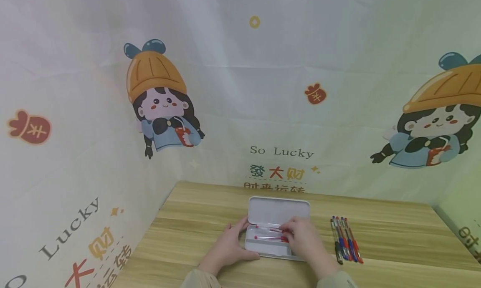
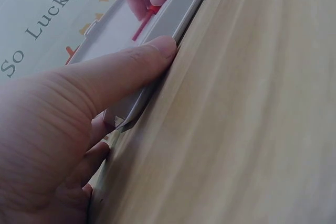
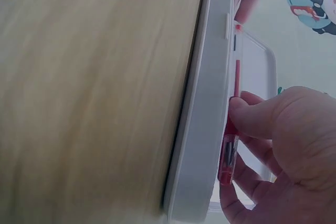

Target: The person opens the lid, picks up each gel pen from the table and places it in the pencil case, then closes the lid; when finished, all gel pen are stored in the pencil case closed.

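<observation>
An open white pencil case [image 1: 268, 249] lies on the table, its lid [image 1: 278, 210] raised at the back. My left hand [image 1: 230, 244] holds the case's left end, thumb along the front side and fingers around the far side. In the left wrist view, the thumb of my left hand [image 2: 58, 108] rests on the case rim [image 2: 181, 17]. My right hand [image 1: 304, 236] is over the right part of the case. In the right wrist view, my right hand [image 3: 283, 145] pinches a red pen [image 3: 229, 156] between thumb and fingers. Another red pen [image 1: 268, 238] lies inside the case.
Several gel pens [image 1: 345, 240] with black, blue and red grips lie side by side to the right of the case. The wooden table [image 1: 188, 221] meets a printed cloth backdrop [image 1: 225, 112] at the back and left.
</observation>
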Tool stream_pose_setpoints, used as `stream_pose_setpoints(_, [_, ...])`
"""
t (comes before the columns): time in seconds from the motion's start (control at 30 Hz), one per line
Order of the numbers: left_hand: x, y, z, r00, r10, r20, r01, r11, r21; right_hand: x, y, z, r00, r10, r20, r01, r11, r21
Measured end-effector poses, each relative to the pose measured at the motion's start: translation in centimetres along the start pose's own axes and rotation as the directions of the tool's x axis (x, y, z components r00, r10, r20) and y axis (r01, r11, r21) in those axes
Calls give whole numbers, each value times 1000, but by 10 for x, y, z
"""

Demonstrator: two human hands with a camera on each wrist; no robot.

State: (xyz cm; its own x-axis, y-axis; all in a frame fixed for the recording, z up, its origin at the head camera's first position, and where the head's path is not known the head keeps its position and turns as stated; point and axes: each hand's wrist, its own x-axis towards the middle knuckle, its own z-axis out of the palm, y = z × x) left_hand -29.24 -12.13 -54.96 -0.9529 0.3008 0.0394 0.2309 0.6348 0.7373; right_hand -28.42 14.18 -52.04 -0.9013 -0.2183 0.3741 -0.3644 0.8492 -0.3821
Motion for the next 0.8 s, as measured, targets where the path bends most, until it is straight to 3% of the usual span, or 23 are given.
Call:
stream_pose_setpoints(0.57, [1, -2, 0, 999, 31, -7, -31, 999, 8, 2, 1, 8, 999, -27, 19, 28, 998, -63])
stream_pose_setpoints(0.8, [1, -2, 1, 1000, 28, -12, -28, 1000, 9, 1, 1, 3, 999, 25, 46, -27, 999, 25])
